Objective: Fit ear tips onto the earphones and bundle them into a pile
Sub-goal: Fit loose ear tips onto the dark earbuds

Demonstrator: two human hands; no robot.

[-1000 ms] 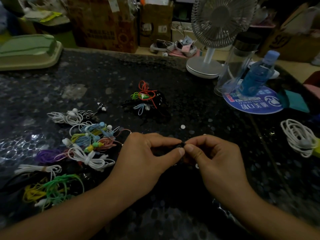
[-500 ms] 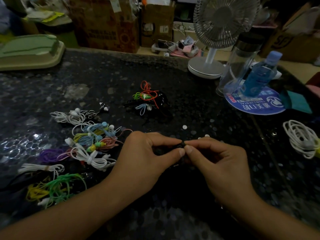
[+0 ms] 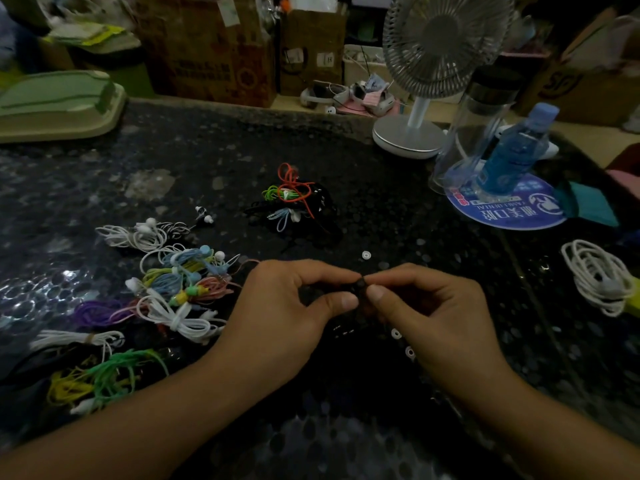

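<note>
Meanwhile, both grips, left hand (image 3: 294, 306) and right hand (image 3: 433, 317), pinching black earbud (image 3: 360, 285).

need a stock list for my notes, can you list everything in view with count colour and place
black earbud: one, black, pinched between both hands at centre
loose ear tips: at least three, white, on the table near the hands
bundled earphones: many, white, blue, pink, purple, green, yellow, spread on the left
small pile: one, black, orange, green and pale blue cords, middle of the table
white coil: one, white, right edge
fan: one, grey-white, back right
clear bottle: one, dark lid, beside the fan
blue bottle: one, on the round blue mat
green lid: one, pale green, back left
cardboard boxes: several, brown, behind the table
table: one, dark speckled
left hand: pinches the earbud
right hand: pinches the earbud
</note>
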